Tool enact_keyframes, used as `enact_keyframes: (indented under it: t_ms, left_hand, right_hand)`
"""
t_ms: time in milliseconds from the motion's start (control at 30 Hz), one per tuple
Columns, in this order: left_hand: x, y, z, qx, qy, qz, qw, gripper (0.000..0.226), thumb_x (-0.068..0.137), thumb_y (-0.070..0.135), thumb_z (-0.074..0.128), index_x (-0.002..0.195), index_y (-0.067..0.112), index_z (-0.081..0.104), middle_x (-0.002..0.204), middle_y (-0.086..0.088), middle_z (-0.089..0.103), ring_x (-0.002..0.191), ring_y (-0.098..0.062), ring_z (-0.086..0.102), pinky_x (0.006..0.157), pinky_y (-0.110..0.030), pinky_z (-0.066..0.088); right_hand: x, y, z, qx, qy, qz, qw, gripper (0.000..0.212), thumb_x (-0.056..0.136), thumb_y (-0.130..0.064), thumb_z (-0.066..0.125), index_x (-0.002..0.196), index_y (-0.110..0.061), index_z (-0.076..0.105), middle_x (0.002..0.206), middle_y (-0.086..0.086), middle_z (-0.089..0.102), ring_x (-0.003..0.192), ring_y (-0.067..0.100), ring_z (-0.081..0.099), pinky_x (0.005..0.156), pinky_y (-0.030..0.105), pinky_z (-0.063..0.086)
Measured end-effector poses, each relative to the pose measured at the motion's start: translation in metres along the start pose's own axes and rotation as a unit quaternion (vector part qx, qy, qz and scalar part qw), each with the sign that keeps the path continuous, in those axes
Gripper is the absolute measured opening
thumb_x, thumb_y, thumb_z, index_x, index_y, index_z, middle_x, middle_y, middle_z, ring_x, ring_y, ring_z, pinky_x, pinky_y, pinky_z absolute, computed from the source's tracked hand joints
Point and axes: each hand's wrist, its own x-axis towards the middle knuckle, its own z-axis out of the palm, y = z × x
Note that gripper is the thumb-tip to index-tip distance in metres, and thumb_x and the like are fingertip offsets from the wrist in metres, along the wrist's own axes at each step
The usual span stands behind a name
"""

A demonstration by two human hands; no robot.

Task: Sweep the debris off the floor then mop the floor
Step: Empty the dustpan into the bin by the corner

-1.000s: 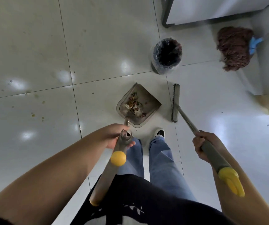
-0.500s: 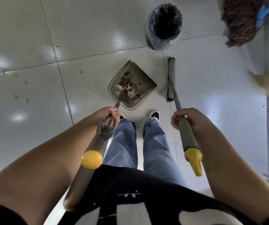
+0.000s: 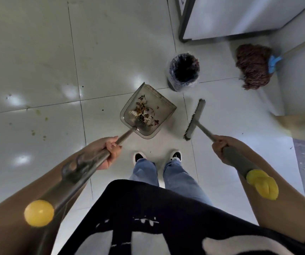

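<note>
This looked like an office or utility corner. Glossy pale floor tiles point(image 3: 37, 52) ran to a lined black waste bin point(image 3: 184, 72), and a brown string mop point(image 3: 253, 67) leaned on the wall.

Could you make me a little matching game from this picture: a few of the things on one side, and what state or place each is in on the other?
Things:
1. dustpan
2. broom
3. mop
4. waste bin

States:
A. held by the right hand
B. lined with a plastic bag
C. leaning by the wall, untouched
D. holding debris, handle in the left hand

Pairs: 1-D, 2-A, 3-C, 4-B
</note>
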Motion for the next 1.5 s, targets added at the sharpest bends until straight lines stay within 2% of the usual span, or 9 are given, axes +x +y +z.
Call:
enact_keyframes:
  t_ms: [100, 300, 467, 733, 933, 1200, 1267, 1333, 1500]
  left_hand:
    - [-0.032, 0.0, -0.007, 0.015, -0.011, 0.015, 1.0, 0.023, 0.073, 0.018, 0.063, 0.078, 0.002, 0.047, 0.045, 0.001, 0.042, 0.025, -0.005, 0.042, 0.026, -0.014, 0.038]
    - [-0.094, 0.007, 0.014, 0.119, 0.025, 0.118, 0.986, 0.03, 0.094, 0.03, 0.046, 0.074, 0.008, 0.042, 0.037, 0.003, 0.038, 0.02, -0.002, 0.035, 0.023, -0.009, 0.03]
    - [-0.133, 0.015, 0.026, 0.235, 0.075, 0.215, 0.945, 0.034, 0.099, 0.023, 0.04, 0.067, 0.011, 0.038, 0.031, 0.005, 0.032, 0.016, -0.001, 0.029, 0.02, -0.01, 0.025]
    - [-0.138, 0.021, 0.071, 0.335, 0.111, 0.279, 0.893, 0.037, 0.099, 0.021, 0.04, 0.063, 0.013, 0.034, 0.027, 0.005, 0.029, 0.015, -0.002, 0.025, 0.02, -0.008, 0.018]
    - [-0.112, 0.011, 0.121, 0.387, 0.16, 0.372, 0.829, 0.035, 0.097, 0.017, 0.045, 0.064, 0.013, 0.036, 0.028, 0.005, 0.031, 0.018, -0.003, 0.028, 0.027, -0.005, 0.024]
    - [-0.055, -0.027, 0.192, 0.481, 0.286, 0.407, 0.722, 0.033, 0.093, 0.013, 0.048, 0.063, 0.002, 0.045, 0.04, -0.006, 0.041, 0.026, -0.013, 0.035, 0.036, -0.016, 0.033]
    - [-0.04, -0.035, 0.215, 0.495, 0.307, 0.412, 0.701, 0.034, 0.093, 0.013, 0.046, 0.061, 0.002, 0.045, 0.033, -0.004, 0.04, 0.023, -0.015, 0.036, 0.037, -0.017, 0.034]
    - [-0.026, -0.042, 0.236, 0.488, 0.312, 0.411, 0.704, 0.035, 0.094, 0.012, 0.045, 0.06, 0.002, 0.045, 0.029, -0.003, 0.038, 0.02, -0.014, 0.034, 0.031, -0.014, 0.032]
    - [0.0, -0.048, 0.28, 0.462, 0.305, 0.4, 0.731, 0.028, 0.094, 0.009, 0.046, 0.068, 0.001, 0.045, 0.044, -0.007, 0.04, 0.023, -0.012, 0.034, 0.031, -0.015, 0.032]
  right_hand:
    - [-0.029, 0.008, -0.011, -0.05, -0.02, -0.004, 0.999, 0.031, 0.101, -0.017, 0.037, 0.07, -0.013, 0.035, 0.034, -0.001, 0.034, 0.021, 0.004, 0.034, 0.028, 0.007, 0.032]
    - [-0.079, -0.002, -0.004, -0.079, -0.043, -0.06, 0.994, 0.034, 0.103, -0.017, 0.033, 0.069, -0.014, 0.033, 0.031, -0.001, 0.033, 0.018, 0.003, 0.032, 0.026, 0.007, 0.03]
    - [-0.106, -0.003, 0.011, -0.083, -0.067, -0.102, 0.989, 0.03, 0.102, -0.017, 0.035, 0.072, -0.013, 0.038, 0.031, 0.0, 0.035, 0.018, 0.004, 0.033, 0.025, 0.007, 0.028]
    - [-0.131, -0.019, -0.001, -0.089, -0.103, -0.146, 0.98, 0.025, 0.1, -0.021, 0.039, 0.077, -0.012, 0.04, 0.033, -0.002, 0.035, 0.02, 0.003, 0.033, 0.024, 0.007, 0.028]
    - [-0.145, -0.062, -0.017, -0.076, -0.146, -0.148, 0.975, 0.024, 0.099, -0.025, 0.042, 0.08, -0.011, 0.042, 0.035, -0.002, 0.036, 0.021, 0.002, 0.034, 0.024, 0.009, 0.031]
    - [-0.134, -0.143, -0.056, -0.125, -0.155, -0.135, 0.971, 0.023, 0.099, -0.021, 0.044, 0.079, -0.01, 0.04, 0.035, -0.002, 0.037, 0.021, 0.003, 0.032, 0.023, 0.007, 0.029]
    - [-0.13, -0.164, -0.061, -0.127, -0.16, -0.133, 0.97, 0.023, 0.099, -0.02, 0.043, 0.079, -0.009, 0.041, 0.035, -0.001, 0.036, 0.02, 0.003, 0.032, 0.023, 0.008, 0.029]
    - [-0.126, -0.179, -0.067, -0.125, -0.167, -0.124, 0.97, 0.023, 0.099, -0.019, 0.042, 0.079, -0.009, 0.04, 0.035, -0.001, 0.036, 0.02, 0.002, 0.032, 0.023, 0.008, 0.029]
    - [-0.11, -0.2, -0.082, -0.101, -0.183, -0.1, 0.973, 0.02, 0.1, -0.019, 0.042, 0.082, -0.009, 0.041, 0.036, -0.002, 0.035, 0.021, 0.003, 0.032, 0.023, 0.008, 0.029]
